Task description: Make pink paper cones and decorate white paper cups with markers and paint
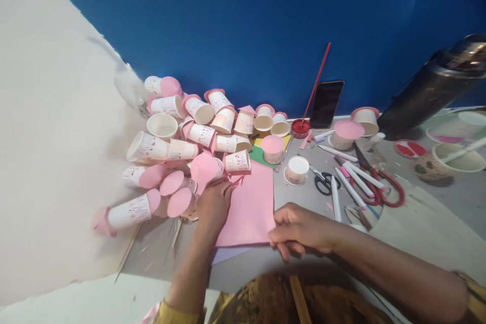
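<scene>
A pink paper sheet (251, 207) lies on the grey table (448, 197) in front of me. My left hand (213, 205) rests on the sheet's left edge with its fingers curled near the top corner. My right hand (299, 230) pinches the sheet's lower right corner, fingers closed on it. A pile of paper cups (190, 142) with pink paper bottoms lies just left of and behind the sheet, touching its top edge.
Black-handled scissors (324, 181), red-handled scissors (383, 187) and several white markers (353, 177) lie to the right. A phone (326, 104) leans on the blue wall beside a red paint pot (299, 128) with a stick. Bowls (451, 162) and a dark flask (433, 86) stand far right.
</scene>
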Available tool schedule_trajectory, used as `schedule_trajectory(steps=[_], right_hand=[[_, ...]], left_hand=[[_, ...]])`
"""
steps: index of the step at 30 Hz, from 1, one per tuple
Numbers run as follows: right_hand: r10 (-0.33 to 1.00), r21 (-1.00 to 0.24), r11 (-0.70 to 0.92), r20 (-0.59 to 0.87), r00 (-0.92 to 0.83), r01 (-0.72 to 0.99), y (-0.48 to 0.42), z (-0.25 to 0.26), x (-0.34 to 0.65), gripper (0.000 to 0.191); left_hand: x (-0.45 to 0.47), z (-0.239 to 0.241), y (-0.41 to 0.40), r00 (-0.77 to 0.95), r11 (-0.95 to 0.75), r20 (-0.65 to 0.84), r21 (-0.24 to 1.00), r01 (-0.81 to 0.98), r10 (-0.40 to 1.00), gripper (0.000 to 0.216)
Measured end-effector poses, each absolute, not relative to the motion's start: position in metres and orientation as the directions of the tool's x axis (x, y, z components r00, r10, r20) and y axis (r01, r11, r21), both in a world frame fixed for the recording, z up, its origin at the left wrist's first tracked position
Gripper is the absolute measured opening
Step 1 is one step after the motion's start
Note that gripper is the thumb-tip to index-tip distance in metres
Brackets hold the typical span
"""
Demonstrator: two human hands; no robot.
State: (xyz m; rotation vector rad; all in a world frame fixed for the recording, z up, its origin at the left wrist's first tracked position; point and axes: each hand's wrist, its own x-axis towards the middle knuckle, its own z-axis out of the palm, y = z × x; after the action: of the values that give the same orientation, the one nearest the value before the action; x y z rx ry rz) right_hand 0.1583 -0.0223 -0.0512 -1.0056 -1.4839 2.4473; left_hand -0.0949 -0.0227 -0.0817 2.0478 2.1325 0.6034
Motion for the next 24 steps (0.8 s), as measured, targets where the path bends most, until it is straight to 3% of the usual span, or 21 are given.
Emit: schedule_trajectory(steps=[4,10,15,17,19,21,24], right_hand=[[0.371,-0.875,-0.359,-0.453,-0.81,0.325,-0.04,-0.037,0.183,0.016],[0.231,-0.825,-0.442,-0.485,-0.843,0.353,-0.065,-0.029,0.213,0.017],[0.27,-0.861,-0.369,-0.461,-0.846,0.351,-0.066,-0.038,0.235,0.033],[0.396,-0.877,-0.231,-0.481,-0.782,0.422,-0.06,-0.039,0.244,0.037],[0.687,-0.844,-0.086,-0.435,-0.581,0.53,-0.049,-0.038,0.251,0.036],[0.905,-0.787,-0.014,-0.272,-0.326,0.617,-0.033,-0.038,0.254,0.031],[0.982,-0.656,0.138,-0.005,-0.188,0.742,-0.006,-0.041,0.25,0.047]], left_hand=[[-0.095,-0.084,-0.022,-0.06,-0.01,0.182,0.363,0.932,0.981,0.027],[-0.089,-0.076,-0.024,-0.013,-0.045,0.178,0.321,0.946,0.984,0.024],[-0.093,-0.066,-0.038,0.022,-0.069,0.153,0.31,0.948,0.988,0.023],[-0.091,-0.06,-0.052,0.028,-0.091,0.18,0.352,0.932,0.983,0.028],[-0.082,-0.054,-0.068,0.071,-0.158,0.223,0.403,0.902,0.972,0.036],[-0.07,-0.051,-0.083,0.212,-0.269,0.174,0.446,0.854,0.962,0.046],[-0.05,-0.053,-0.098,0.389,-0.357,0.028,0.461,0.812,0.921,0.053]])
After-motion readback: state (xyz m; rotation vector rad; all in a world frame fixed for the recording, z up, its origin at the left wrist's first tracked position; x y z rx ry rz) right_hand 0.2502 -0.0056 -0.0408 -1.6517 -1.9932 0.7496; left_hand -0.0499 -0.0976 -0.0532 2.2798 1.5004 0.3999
